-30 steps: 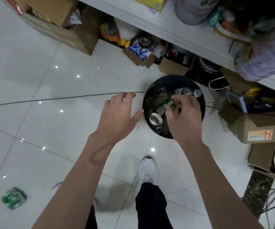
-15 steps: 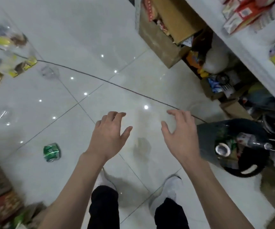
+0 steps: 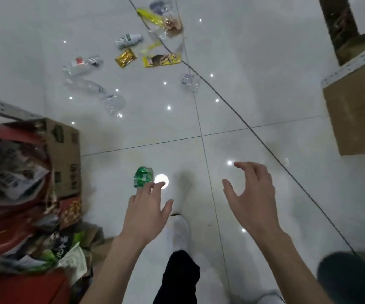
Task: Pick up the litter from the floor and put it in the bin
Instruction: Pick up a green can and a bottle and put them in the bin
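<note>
Both hands out over glossy white floor tiles, empty. Left hand spread wide, palm down, fingertips just short of a crushed green can lying on the tile beside a cardboard box stuffed with packaging. Right hand open too, fingers loosely curled, thumb apart, nothing under it but bare tile. Farther off, well apart from both hands, a scatter of litter: clear plastic bottles lying on their sides, a small white bottle with a green label, a gold wrapper, a yellow wrapper, a crumpled clear cup. At the lower right edge, a dark rounded shape, too cropped to name with certainty. White shoe and black trouser leg between the forearms.
</note>
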A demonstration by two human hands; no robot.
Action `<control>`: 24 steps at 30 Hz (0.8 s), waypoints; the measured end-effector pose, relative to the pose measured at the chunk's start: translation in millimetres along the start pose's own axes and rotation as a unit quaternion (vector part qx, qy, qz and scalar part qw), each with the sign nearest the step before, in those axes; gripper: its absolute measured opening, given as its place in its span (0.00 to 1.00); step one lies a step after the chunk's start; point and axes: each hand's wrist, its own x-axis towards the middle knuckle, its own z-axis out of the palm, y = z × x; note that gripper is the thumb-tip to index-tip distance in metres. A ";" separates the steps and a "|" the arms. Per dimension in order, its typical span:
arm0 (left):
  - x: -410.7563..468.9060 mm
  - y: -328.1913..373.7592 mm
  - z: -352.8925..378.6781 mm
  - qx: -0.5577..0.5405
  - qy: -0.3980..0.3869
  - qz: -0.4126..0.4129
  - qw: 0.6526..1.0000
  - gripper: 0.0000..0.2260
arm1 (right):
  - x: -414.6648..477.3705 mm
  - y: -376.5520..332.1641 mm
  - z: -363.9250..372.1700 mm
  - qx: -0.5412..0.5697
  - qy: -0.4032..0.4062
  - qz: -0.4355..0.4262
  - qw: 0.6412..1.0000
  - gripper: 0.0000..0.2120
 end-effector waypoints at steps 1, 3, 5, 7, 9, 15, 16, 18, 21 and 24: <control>2.5 -16.0 6.9 0.003 -0.009 -0.015 1.000 0.22 | 9.9 -8.0 14.7 -0.004 -0.007 -0.012 1.000 0.21; 10.7 -46.3 23.5 0.004 -0.026 -0.047 0.999 0.24 | 28.5 -19.8 44.0 -0.011 -0.017 -0.034 0.999 0.21; 21.4 -73.4 42.2 -0.001 -0.028 -0.077 0.997 0.25 | 46.1 -26.1 72.3 -0.018 -0.028 -0.055 0.998 0.21; 35.3 -93.9 63.5 -0.011 -0.029 -0.109 0.994 0.26 | 65.9 -25.8 99.2 -0.027 -0.039 -0.066 0.997 0.22; 52.7 -109.3 85.6 -0.023 -0.035 -0.140 0.989 0.27 | 87.8 -22.3 125.7 -0.037 -0.046 -0.078 0.995 0.22; 124.3 -143.5 157.1 -0.011 -0.015 -0.216 0.976 0.32 | 180.1 -4.2 206.5 -0.042 -0.040 -0.101 0.993 0.22; 138.4 -148.0 172.2 -0.008 -0.004 -0.222 0.975 0.33 | 199.8 -1.2 219.9 -0.045 -0.035 -0.109 0.992 0.23; 162.8 -159.1 206.9 0.010 0.001 -0.245 0.969 0.36 | 236.0 6.4 247.1 -0.048 -0.026 -0.122 0.991 0.23; 197.0 -171.8 245.5 0.027 0.005 -0.291 0.956 0.43 | 283.6 18.8 282.5 -0.044 -0.014 -0.131 0.990 0.23; 225.9 -181.4 264.2 0.012 0.031 -0.310 0.950 0.45 | 319.2 28.1 311.9 -0.041 -0.013 -0.139 0.989 0.24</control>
